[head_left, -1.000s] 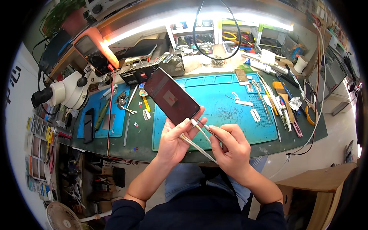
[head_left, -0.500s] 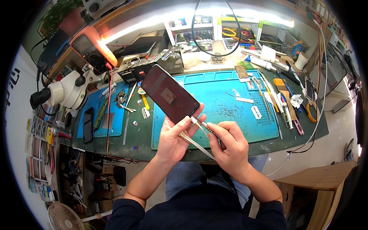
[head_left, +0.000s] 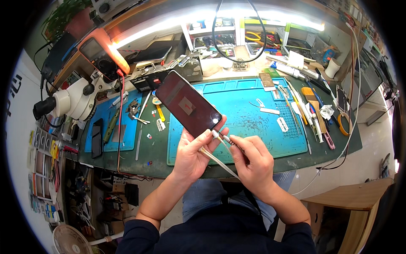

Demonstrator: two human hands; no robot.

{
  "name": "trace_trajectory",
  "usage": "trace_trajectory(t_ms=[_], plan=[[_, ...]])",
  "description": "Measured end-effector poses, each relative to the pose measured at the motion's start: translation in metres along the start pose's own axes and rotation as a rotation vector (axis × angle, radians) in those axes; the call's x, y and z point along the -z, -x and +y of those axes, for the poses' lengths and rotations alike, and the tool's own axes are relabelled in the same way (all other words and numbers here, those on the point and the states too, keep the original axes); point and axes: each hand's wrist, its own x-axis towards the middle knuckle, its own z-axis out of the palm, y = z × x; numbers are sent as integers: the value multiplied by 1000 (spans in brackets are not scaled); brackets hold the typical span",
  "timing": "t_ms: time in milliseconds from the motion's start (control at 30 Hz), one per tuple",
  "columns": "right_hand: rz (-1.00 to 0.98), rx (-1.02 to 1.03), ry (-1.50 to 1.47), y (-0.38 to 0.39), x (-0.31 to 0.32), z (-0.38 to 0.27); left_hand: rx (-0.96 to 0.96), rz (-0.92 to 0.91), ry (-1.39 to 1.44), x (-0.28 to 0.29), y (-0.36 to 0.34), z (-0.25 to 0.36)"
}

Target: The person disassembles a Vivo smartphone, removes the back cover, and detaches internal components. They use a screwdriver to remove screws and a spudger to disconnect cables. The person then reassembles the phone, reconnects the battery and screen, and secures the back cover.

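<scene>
My left hand (head_left: 191, 153) is closed on the lower end of a smartphone (head_left: 188, 106), held tilted over the workbench. Its dark reddish screen shows a small pale square. At the phone's lower edge a white cable plug (head_left: 215, 133) sits under my left thumb. White cable (head_left: 220, 163) loops down past my fingers. My right hand (head_left: 255, 161) pinches a slim dark rod-like tool (head_left: 234, 143) with a pale tip, close to the plug. The tip's exact kind is too small to make out, and my fingers hide the rest of it.
Beneath the phone lies a blue repair mat (head_left: 253, 144) on the green bench. Tweezers, brushes and a roll of tape (head_left: 344, 122) lie to the right. A microscope (head_left: 69, 103), an orange multimeter (head_left: 103, 53) and another phone (head_left: 97, 138) are at left. A black cable loop (head_left: 214, 34) hangs above.
A bright reflection now shows at the screen's lower right corner. Both hands have shifted only slightly, the right one a touch lower, and they keep their holds.
</scene>
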Motion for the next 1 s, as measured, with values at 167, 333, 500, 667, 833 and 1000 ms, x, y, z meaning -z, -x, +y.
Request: trace_trajectory(t_ms=[167,333,500,667,833,1000], plan=[[27,-71,-50,0,-3,3,-12,-14,-52,-3,2,-3],[-59,-265,-147,-6,3,-6,-27,-18,-89,-3,7,-4],[-26,-232,-189,-3,-2,4,-27,-39,-91,-5,7,-5],[-67,-395,-259,-5,4,-2,-25,-38,-98,-6,8,-5],[-38,-277,-248,-5,0,3,-31,-40,-89,-7,8,-6],[-63,-372,-309,0,2,8,-31,-38,-78,-8,9,-6]])
